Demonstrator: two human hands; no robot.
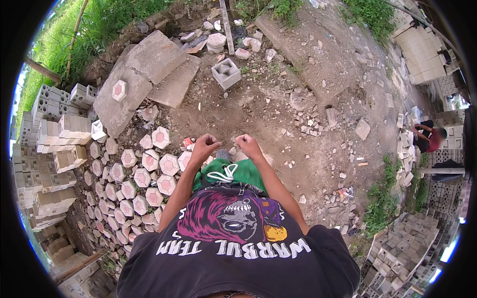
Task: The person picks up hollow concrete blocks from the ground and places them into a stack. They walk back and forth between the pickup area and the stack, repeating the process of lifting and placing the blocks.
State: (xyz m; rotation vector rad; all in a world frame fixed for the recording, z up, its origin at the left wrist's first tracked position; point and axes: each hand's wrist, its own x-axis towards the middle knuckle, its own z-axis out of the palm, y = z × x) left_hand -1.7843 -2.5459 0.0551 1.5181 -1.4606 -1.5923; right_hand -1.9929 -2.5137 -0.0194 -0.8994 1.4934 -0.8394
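My left hand (206, 146) is held out in front of my green shorts (229, 172), its fingers curled in and no object showing in it. A short gap to the right, my right hand (247, 146) is likewise curled, with nothing visible between its fingers. The two hands do not touch. Bare dirt ground (223, 116) lies beneath and beyond them. Nearest to my left hand are a small red scrap (188, 142) and a hexagonal paving block (169, 164) with a reddish centre. Farther ahead, a grey hollow concrete block (226, 74) sits on the dirt.
Several hexagonal blocks (128, 189) cover the ground at left, beside stacked concrete blocks (62, 131). Broken slabs (155, 57) lie at the far left, and rubble (310, 124) is scattered at right. Another person (433, 139) is near block stacks (402, 246) on the far right.
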